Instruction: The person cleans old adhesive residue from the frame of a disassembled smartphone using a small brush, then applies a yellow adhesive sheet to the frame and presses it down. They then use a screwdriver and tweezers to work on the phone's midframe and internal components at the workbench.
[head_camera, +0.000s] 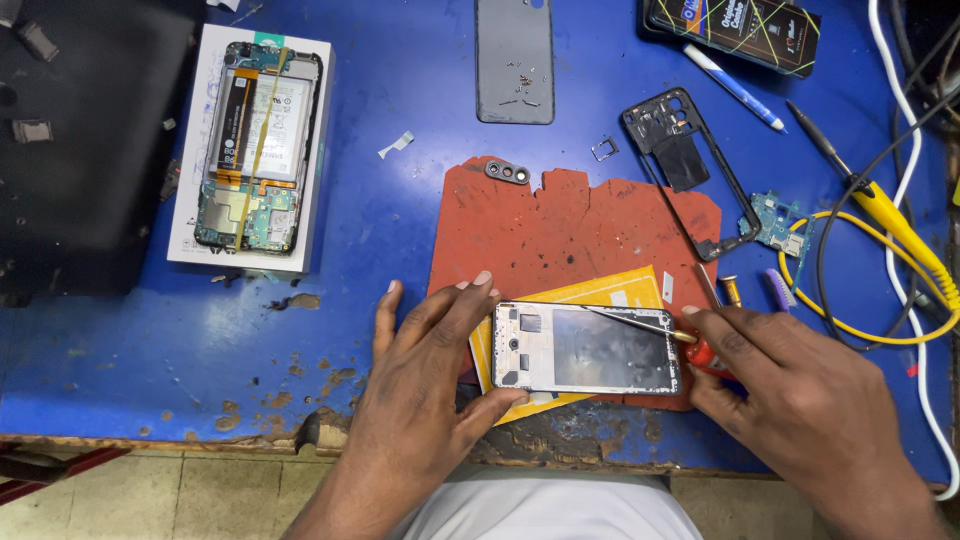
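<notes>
A stripped phone frame (585, 348) with a silver rim lies flat on a yellow card (600, 295) over a worn red mat (560, 225). My left hand (425, 375) grips the frame's left end, thumb under its lower corner. My right hand (800, 400) holds a red-handled screwdriver (700, 345) whose thin metal shaft reaches left across the frame's upper edge.
An opened phone (250, 150) rests on a white box at the left. A grey back cover (514, 60), black mid-frame (685, 165), small circuit board (780, 225), camera bezel (508, 172), blue pen (733, 87), soldering iron (880, 205) and cables lie around. The table edge runs just below my hands.
</notes>
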